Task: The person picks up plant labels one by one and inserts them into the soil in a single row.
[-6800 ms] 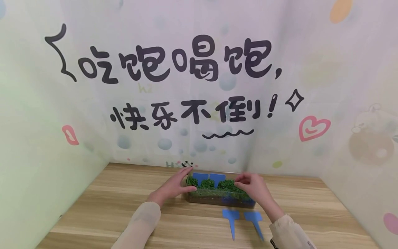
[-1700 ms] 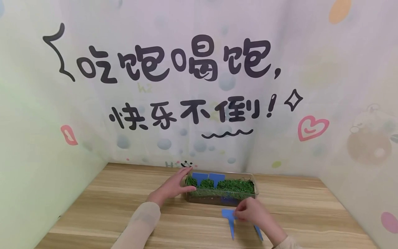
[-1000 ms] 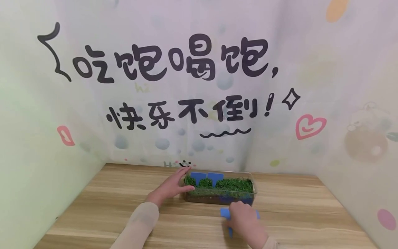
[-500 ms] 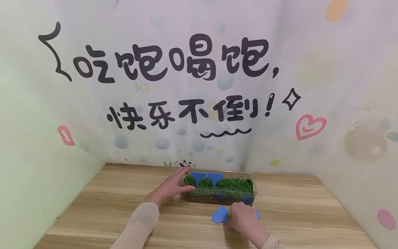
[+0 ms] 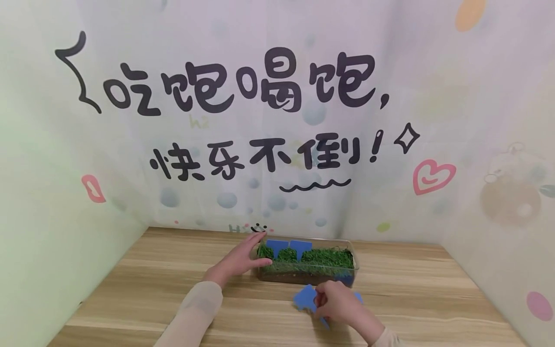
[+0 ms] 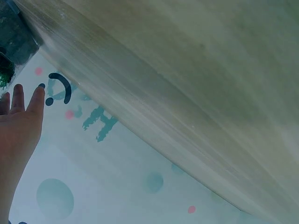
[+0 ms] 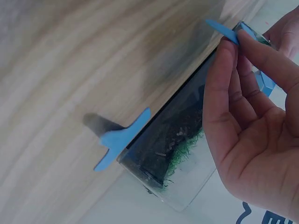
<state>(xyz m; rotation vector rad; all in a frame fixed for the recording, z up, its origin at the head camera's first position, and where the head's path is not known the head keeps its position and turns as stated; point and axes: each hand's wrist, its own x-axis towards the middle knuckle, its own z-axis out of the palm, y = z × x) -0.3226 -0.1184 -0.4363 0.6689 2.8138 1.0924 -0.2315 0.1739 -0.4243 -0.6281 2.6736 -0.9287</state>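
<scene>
A clear rectangular planter box (image 5: 303,278) holds dark soil and green grass (image 5: 329,259). Two blue T-shaped plant labels (image 5: 300,246) stand in its left half. My left hand (image 5: 236,260) holds the box's left end, thumb at the front and fingers toward the back; the left wrist view shows this hand (image 6: 21,126) only partly. In front of the box, my right hand (image 5: 340,301) pinches a third blue plant label (image 5: 305,296) between thumb and fingers, tilted off the table. Another blue plant label (image 7: 124,137) lies on the table, mostly hidden behind the right hand in the head view.
The wood-grain table (image 5: 173,270) reaches back to a printed cloth backdrop (image 5: 277,120) close behind the box. Cloth walls rise at both sides. Bare tabletop (image 5: 416,289) extends right of the box.
My right hand has come from the box's right end to the labels in front and taken hold of the left one, which is now turned and lifted. My left hand has stayed put.
</scene>
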